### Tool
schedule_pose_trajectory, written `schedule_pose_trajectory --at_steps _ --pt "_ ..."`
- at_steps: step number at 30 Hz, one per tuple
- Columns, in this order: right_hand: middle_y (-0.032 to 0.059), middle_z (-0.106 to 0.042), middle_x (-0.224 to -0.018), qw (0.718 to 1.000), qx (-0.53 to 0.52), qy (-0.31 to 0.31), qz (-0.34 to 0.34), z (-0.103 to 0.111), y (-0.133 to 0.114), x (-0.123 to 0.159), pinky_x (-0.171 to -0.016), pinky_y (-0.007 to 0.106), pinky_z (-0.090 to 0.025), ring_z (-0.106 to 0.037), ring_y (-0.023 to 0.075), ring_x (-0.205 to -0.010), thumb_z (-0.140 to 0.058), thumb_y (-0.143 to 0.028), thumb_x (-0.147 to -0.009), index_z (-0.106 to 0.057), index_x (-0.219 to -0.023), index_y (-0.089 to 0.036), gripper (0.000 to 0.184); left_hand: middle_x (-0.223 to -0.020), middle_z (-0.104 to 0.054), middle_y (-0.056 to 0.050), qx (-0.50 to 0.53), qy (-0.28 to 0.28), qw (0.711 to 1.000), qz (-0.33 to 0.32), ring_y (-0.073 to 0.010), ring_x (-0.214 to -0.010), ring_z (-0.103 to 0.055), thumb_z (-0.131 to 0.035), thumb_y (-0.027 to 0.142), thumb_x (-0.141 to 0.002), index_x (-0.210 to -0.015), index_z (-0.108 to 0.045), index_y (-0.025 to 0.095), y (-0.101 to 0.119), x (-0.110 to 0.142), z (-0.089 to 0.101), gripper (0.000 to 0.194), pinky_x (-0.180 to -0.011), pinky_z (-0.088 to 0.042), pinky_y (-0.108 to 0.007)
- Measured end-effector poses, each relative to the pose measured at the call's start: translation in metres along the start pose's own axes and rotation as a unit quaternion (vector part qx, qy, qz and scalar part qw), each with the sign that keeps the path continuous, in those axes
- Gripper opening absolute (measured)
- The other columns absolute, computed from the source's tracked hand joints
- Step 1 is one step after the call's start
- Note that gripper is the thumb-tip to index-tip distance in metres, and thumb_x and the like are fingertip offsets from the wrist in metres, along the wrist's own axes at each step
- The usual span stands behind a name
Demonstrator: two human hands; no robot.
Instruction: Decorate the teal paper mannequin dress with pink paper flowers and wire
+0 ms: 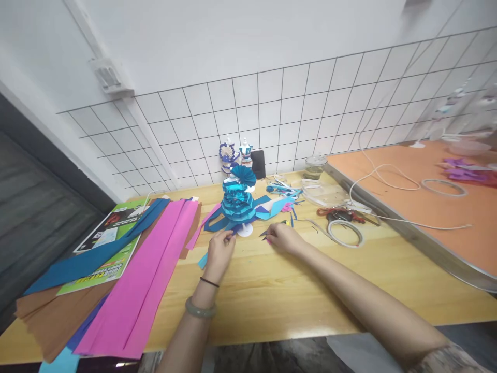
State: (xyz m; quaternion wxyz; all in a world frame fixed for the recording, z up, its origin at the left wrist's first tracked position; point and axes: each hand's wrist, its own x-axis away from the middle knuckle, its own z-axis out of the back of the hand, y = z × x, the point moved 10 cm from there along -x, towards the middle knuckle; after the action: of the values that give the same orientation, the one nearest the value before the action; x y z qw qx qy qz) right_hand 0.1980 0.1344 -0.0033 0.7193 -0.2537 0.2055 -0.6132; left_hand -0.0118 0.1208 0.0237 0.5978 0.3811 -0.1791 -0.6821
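Note:
A small doll in a blue and teal pleated paper dress (238, 203) stands on a white round base on the wooden table (295, 290). My left hand (219, 250) rests just in front of it, fingers pinched on a bit of blue paper at the dress hem. To its right, my right hand (281, 238) is closed on small scissors (266, 234) whose dark tips point left toward the doll's base. A blue paper strip (202, 260) lies by my left wrist.
Long pink (155, 269), blue (93, 256) and brown crepe sheets and a green booklet (111, 235) cover the table's left. Tape rolls (345, 232), white cables, a jar (315, 167), paper scraps and two more dolls (233, 155) lie behind. An orange table (435, 207) adjoins on the right.

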Motion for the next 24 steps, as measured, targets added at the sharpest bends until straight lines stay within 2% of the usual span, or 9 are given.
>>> schedule_pose_trajectory --at_steps 3,7,12,18,21,24 --pt "0.0031 -0.063 -0.061 0.999 -0.046 -0.011 0.014 -0.004 0.002 0.0 -0.052 0.022 -0.033 -0.053 0.0127 -0.056 -0.054 -0.02 -0.07 -0.061 -0.06 -0.016 0.013 -0.07 -0.063 -0.004 0.027 -0.018 0.999 0.032 -0.0142 -0.06 -0.054 -0.056 0.03 -0.07 -0.086 -0.067 0.014 -0.003 -0.004 -0.01 0.025 -0.061 -0.044 -0.028" --pt "0.0043 -0.066 -0.065 0.991 -0.127 -0.021 0.024 0.0 0.012 0.0 -0.051 0.021 -0.037 -0.055 0.0123 -0.056 -0.049 -0.028 -0.076 -0.062 -0.068 -0.014 0.021 -0.07 -0.065 -0.005 0.044 -0.044 0.997 0.042 -0.0152 -0.062 -0.057 -0.055 0.03 -0.07 -0.081 -0.067 0.015 0.006 -0.001 -0.019 0.023 -0.06 -0.043 -0.027" --pt "0.0029 -0.063 -0.062 0.982 -0.186 -0.004 0.024 0.009 0.026 -0.006 -0.048 0.021 -0.035 -0.051 0.0112 -0.051 -0.048 -0.037 -0.078 -0.063 -0.074 -0.012 0.03 -0.071 -0.067 -0.006 0.024 -0.13 0.991 0.007 -0.0162 -0.064 -0.059 -0.052 0.028 -0.072 -0.075 -0.067 0.015 0.029 0.005 -0.042 0.02 -0.059 -0.042 -0.025" --pt "0.0001 -0.059 -0.058 0.976 -0.216 0.01 0.018 0.01 0.035 -0.01 -0.049 0.021 -0.033 -0.044 0.0088 -0.048 -0.054 -0.032 -0.072 -0.062 -0.07 -0.012 0.022 -0.066 -0.065 -0.005 -0.003 -0.208 0.977 -0.038 -0.0161 -0.062 -0.058 -0.051 0.027 -0.071 -0.072 -0.067 0.016 0.048 0.015 -0.076 0.02 -0.057 -0.04 -0.025" --pt "0.0003 -0.059 -0.058 0.972 -0.235 0.004 0.02 0.009 0.034 -0.01 -0.049 0.021 -0.033 -0.044 0.0085 -0.048 -0.055 -0.031 -0.071 -0.062 -0.07 -0.011 0.021 -0.067 -0.066 -0.004 0.038 -0.206 0.977 -0.03 -0.0154 -0.063 -0.058 -0.05 0.027 -0.073 -0.077 -0.067 0.016 0.044 0.019 -0.083 0.02 -0.059 -0.041 -0.025" --pt "0.0011 -0.061 -0.059 0.965 -0.258 -0.019 0.036 0.006 0.023 -0.006 -0.048 0.021 -0.033 -0.045 0.0087 -0.048 -0.054 -0.035 -0.073 -0.063 -0.071 -0.012 0.025 -0.073 -0.065 -0.005 0.091 -0.161 0.983 -0.003 -0.0148 -0.065 -0.057 -0.052 0.033 -0.074 -0.089 -0.065 0.015 0.031 0.017 -0.077 0.027 -0.062 -0.043 -0.026"
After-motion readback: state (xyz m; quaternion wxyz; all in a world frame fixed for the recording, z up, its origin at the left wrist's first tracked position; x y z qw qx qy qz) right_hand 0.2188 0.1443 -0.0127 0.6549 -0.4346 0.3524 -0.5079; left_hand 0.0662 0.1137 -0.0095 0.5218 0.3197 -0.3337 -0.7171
